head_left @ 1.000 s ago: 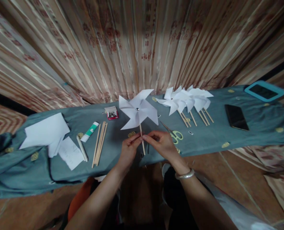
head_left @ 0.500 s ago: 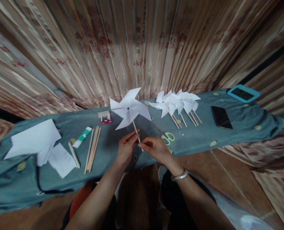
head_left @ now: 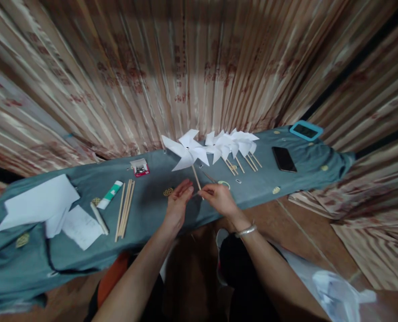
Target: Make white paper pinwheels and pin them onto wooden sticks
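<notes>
A white paper pinwheel (head_left: 186,160) with a shiny pin at its centre stands tilted on a thin wooden stick. My right hand (head_left: 220,199) pinches the lower end of this stick between thumb and fingers. Just left of the stick is my left hand (head_left: 178,203), its fingers extended and apart from the stick. Several more white pinwheels (head_left: 241,142) lie overlapped to the right, sticks toward me. Green-handled scissors (head_left: 224,184) are partly hidden behind my right hand.
On the cloth-covered table (head_left: 155,197) lie wooden sticks (head_left: 125,210), a red box of pins (head_left: 141,169), a glue stick (head_left: 110,195), a white pen (head_left: 99,218) and paper sheets (head_left: 40,201). A black phone (head_left: 284,159) and a blue-framed device (head_left: 306,130) sit at the right.
The pinwheel has moved right and away, toward the finished-looking pinwheels. My left hand has let go of the stick, while my right hand keeps its pinch. The camera view has shifted right.
</notes>
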Tool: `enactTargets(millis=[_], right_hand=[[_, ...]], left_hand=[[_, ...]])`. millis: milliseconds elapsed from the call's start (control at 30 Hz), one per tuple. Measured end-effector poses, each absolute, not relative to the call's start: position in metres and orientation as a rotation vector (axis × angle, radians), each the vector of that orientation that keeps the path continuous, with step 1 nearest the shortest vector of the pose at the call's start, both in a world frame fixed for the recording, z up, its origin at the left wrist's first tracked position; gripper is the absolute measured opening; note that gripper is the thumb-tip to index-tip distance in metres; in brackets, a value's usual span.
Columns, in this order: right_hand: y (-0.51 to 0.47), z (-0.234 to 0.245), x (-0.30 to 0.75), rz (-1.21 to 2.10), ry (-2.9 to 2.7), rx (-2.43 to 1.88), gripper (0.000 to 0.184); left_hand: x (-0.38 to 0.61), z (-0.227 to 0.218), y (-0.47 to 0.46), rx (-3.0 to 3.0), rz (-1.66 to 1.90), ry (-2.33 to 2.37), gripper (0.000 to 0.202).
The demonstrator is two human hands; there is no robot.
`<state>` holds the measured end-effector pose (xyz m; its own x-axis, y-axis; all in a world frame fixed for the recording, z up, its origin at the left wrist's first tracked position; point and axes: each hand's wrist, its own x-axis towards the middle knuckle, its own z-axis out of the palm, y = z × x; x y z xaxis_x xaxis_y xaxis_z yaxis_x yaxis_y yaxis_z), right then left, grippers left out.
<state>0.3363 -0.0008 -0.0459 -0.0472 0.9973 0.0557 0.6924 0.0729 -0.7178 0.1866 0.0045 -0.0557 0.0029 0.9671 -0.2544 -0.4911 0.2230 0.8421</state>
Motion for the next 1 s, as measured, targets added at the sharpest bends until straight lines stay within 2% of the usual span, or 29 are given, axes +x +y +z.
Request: enactTargets(millis=[367, 1000], right_hand=[[0.061, -0.009, 0.377, 0.189, -1.987, -2.242, 0.03], [0.084, -0.059, 0.401, 0.136, -2.096, -2.43, 0.034]], left_hand=[[0.186, -0.052, -0.013, 0.683, 1.23, 0.931, 0.05], [0.177, -0.063, -0.023, 0.689, 1.196, 0.918, 0.043]])
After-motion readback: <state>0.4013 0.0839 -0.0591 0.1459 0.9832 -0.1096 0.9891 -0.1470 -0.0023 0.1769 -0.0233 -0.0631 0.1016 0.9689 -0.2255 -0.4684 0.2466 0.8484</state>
